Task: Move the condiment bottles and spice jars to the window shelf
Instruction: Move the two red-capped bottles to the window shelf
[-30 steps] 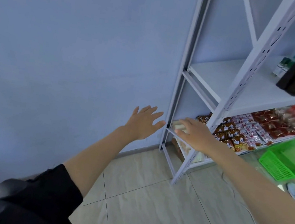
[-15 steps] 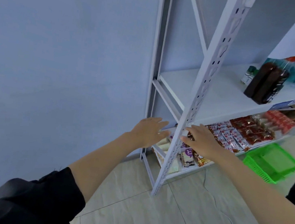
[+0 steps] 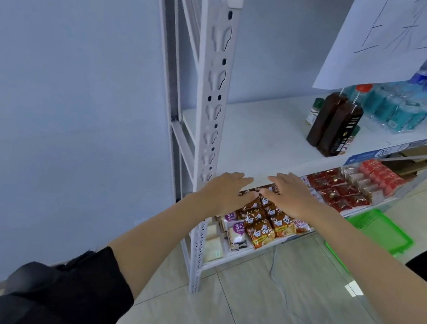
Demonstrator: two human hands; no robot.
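Note:
Two tall dark sauce bottles (image 3: 334, 125) stand side by side on the white middle shelf (image 3: 260, 135) of a metal rack, one with a red cap. A small green-capped spice jar (image 3: 314, 111) stands behind them, and another small jar (image 3: 351, 138) shows to their right. My left hand (image 3: 226, 192) and my right hand (image 3: 291, 193) are stretched forward side by side in front of that shelf's front edge, fingers straight, holding nothing. Both hands are well left of and below the bottles.
Snack packets (image 3: 264, 224) fill the lower shelf under my hands. The rack's white perforated upright (image 3: 213, 107) stands just left of my left hand. Packs of water bottles (image 3: 403, 109) sit right of the sauce bottles, under a hanging paper sign (image 3: 394, 36). A green basket (image 3: 378, 231) lies on the floor.
The view has swung right and closer to the rack. Both hands have moved from the lower shelf's left corner to the front edge of the middle shelf, staying empty.

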